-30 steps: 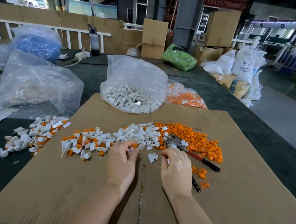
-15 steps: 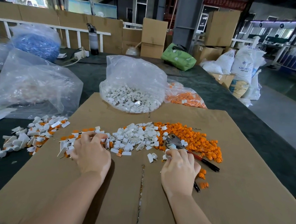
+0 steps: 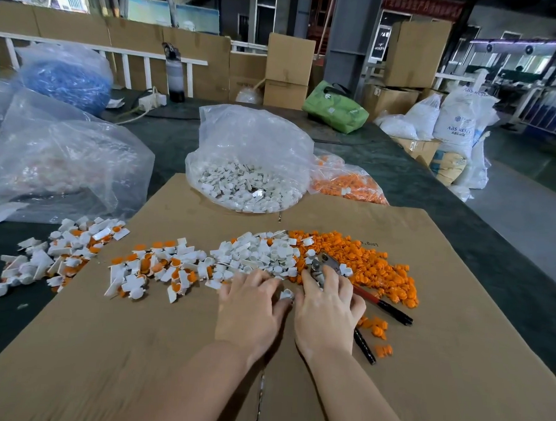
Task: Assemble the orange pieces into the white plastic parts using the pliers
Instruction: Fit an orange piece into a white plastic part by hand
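On brown cardboard (image 3: pixel 455 364) in a box-filled warehouse, both hands' grips lie spread by the pliers (image 3: pixel 372 299).

Dark table (image 3: pixel 463 220) bears flattened cardboard (image 3: pixel 134 347); plastic bags (image 3: pixel 63 160) alongside.

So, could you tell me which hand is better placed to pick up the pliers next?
The right hand, most likely. It already lies over the pliers, whose handles stick out on its right. The left hand is beside the white parts, away from the tool.
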